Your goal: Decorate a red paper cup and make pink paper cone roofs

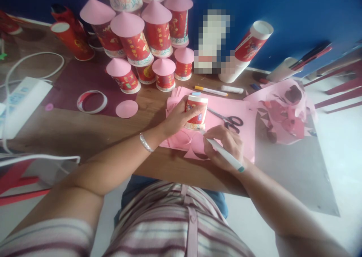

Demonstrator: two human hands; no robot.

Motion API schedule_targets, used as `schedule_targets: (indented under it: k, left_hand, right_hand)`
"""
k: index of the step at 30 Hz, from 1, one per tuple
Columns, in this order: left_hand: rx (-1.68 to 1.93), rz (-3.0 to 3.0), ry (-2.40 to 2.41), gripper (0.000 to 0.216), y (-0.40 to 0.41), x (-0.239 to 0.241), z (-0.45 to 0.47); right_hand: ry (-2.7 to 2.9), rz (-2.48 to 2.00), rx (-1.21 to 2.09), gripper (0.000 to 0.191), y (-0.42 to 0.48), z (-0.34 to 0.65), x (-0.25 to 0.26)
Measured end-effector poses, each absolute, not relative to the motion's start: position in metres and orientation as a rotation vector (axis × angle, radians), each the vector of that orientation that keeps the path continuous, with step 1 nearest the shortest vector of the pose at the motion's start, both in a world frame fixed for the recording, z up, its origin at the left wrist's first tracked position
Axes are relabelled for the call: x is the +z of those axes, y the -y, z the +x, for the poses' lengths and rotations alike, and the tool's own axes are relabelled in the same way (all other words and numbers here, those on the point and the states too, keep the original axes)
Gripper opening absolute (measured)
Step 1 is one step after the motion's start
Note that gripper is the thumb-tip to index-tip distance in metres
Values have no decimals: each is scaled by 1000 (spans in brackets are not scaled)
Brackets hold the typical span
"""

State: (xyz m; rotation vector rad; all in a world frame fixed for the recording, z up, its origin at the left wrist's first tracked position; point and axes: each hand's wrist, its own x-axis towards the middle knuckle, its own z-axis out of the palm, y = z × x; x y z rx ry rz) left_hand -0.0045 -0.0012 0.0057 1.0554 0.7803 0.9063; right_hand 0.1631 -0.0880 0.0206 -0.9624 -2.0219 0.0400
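A striped, buttoned shirt [158, 219] fills the bottom of the view, close against a wooden bench [152, 162]. Over pink paper sheets [240, 136] on that bench, a small red cup [197, 122] is held nearly upright in the left hand [175, 119], whose fingers wrap its side. The cup has a pale rim, printed figures on red, and a white base band with drawn lines; the left thumb covers part of the print. The fingers of the right hand [226, 143] grip a white marker [226, 155], tip at that band; whether it touches I cannot tell. Just beside the cup lie dark-handled scissors [233, 124]. Beyond the sheets rest a yellow-ended pen [210, 91] and a white pen [232, 89]. To their left stand red cups with pink cone tops [137, 47], some stacked, near a maroon mat [73, 79]; a pink disc [126, 109] and a ring [99, 108] lie nearer. Pink scraps [285, 130] sit on a grey surface [283, 166] at right, a white power strip [26, 106] at far left. A pixelated patch [213, 38] hides something before the blue wall [288, 8].
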Motion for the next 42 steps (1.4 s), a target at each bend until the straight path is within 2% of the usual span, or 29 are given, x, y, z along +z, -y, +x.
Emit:
schedule_targets:
  k: [23,42]
  left_hand:
    - [917,1020,-715,43,0,-2,-9]
    - [935,1060,-684,43,-2,-9,-8]
  right_hand:
    - [1991,-973,23,28,88,164,20]
    - [1994,-951,-2,26,87,164,17]
